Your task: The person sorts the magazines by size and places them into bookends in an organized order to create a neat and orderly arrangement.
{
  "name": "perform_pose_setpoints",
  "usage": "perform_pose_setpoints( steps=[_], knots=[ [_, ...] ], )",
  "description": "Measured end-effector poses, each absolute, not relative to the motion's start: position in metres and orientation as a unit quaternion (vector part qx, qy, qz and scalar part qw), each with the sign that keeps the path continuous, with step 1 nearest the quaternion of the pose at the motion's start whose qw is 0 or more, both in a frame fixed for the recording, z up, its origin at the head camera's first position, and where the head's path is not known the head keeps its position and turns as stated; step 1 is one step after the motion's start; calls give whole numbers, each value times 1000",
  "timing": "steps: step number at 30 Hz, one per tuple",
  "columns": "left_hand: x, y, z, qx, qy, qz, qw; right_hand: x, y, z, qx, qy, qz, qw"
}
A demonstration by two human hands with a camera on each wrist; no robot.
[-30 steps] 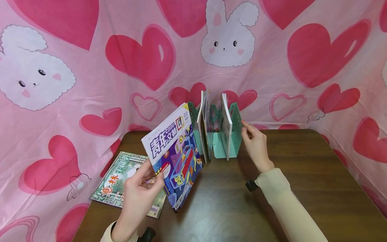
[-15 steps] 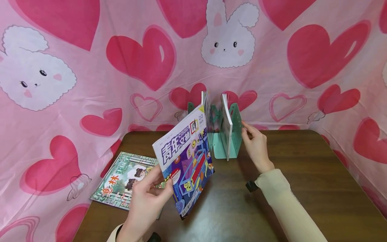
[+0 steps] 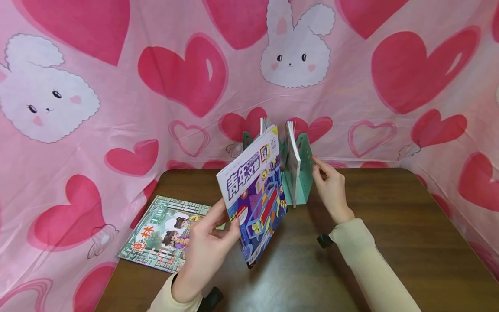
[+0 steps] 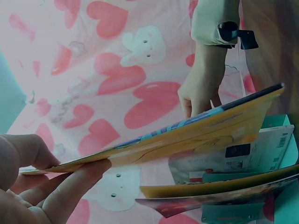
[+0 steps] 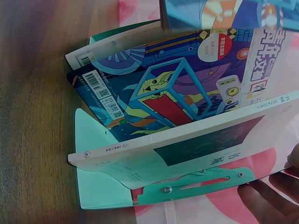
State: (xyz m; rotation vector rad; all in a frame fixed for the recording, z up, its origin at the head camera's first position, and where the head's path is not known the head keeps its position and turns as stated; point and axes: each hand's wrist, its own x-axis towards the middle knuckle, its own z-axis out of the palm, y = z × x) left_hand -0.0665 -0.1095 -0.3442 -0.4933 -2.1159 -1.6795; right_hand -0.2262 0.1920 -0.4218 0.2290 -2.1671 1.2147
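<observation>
One magazine (image 3: 260,195) is gripped in the left hand (image 3: 210,245), raised before the green rack (image 3: 306,173) near the worktop's (image 3: 382,216) far edge; the right hand (image 3: 331,188) pinches the rack's right side. The step looks like filing, and the next move seems to call for sliding it edge-first among the upright magazines (image 5: 210,140). A flat magazine (image 3: 161,242) lies toward the left edge; heart-and-rabbit-printed pink cloth (image 3: 241,82) hangs behind.
</observation>
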Motion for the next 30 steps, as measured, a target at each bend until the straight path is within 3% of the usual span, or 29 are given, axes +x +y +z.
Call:
perform_pose_setpoints(
  steps=[15,25,30],
  knots=[
    [-103,-83,-355,-218,-760,-544,281,-227,191,-423,83,-821,467,317],
    [-124,-61,-362,-227,-766,-528,289,-227,192,-423,81,-822,470,312],
    [-134,-51,-364,-232,-777,-490,320,-227,192,-423,82,-822,471,309]
  ],
)
